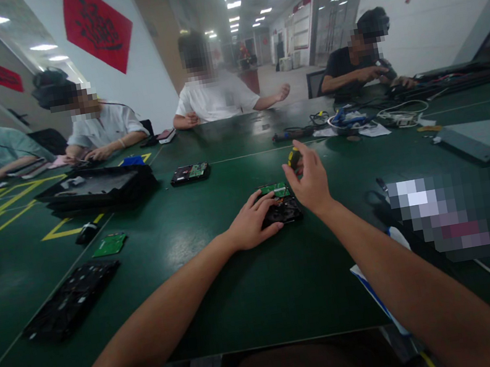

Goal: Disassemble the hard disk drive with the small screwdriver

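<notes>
A small black hard drive (283, 207) with a green circuit board on top lies on the green table (223, 275) in front of me. My left hand (251, 223) rests on its left edge, fingers curled over it and pressing it down. My right hand (308, 180) hovers just above its right side, closed around a screwdriver with a yellow and black handle (293, 157) that points down toward the drive.
Another hard drive (190, 173) lies farther back. A black tray (95, 188) sits at the left, a loose green board (110, 244) and a black panel (71, 298) nearer me. Cables and tools (357, 121) clutter the back right. Several people sit around the table.
</notes>
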`<state>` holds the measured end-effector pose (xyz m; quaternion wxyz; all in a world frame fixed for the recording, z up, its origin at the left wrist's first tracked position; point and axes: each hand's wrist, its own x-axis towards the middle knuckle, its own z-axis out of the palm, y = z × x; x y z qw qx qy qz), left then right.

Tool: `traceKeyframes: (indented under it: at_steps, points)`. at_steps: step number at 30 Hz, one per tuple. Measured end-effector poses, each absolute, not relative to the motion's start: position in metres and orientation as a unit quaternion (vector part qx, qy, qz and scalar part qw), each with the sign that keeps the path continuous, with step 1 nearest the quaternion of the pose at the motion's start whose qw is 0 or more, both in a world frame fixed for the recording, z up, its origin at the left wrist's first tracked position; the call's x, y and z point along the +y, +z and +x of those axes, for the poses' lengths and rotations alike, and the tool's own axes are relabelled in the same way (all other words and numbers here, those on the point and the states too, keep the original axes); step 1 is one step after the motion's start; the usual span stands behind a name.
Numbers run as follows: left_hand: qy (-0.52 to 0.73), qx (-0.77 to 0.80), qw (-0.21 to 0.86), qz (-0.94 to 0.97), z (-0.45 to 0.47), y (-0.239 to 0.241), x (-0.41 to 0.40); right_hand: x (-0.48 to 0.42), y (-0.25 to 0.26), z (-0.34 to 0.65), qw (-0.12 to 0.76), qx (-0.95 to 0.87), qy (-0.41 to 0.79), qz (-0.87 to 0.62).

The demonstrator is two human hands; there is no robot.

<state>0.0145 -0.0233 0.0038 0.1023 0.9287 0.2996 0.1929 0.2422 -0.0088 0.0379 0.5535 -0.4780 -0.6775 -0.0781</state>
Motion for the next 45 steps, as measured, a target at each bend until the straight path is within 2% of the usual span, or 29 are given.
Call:
traceKeyframes:
  at_steps: [36, 45]
  points:
    - [0.189, 0.298, 0.095, 0.931, 0.0144, 0.0029, -0.0230, -0.0055, 0.0359, 0.2430, 0.565, -0.677, -0.066, -0.467]
    - [0.198, 0.298, 0.101, 0.928, 0.0143, 0.0015, -0.0230, -0.0106, 0.0387, 0.2416, 0.542, -0.685, -0.043, -0.486]
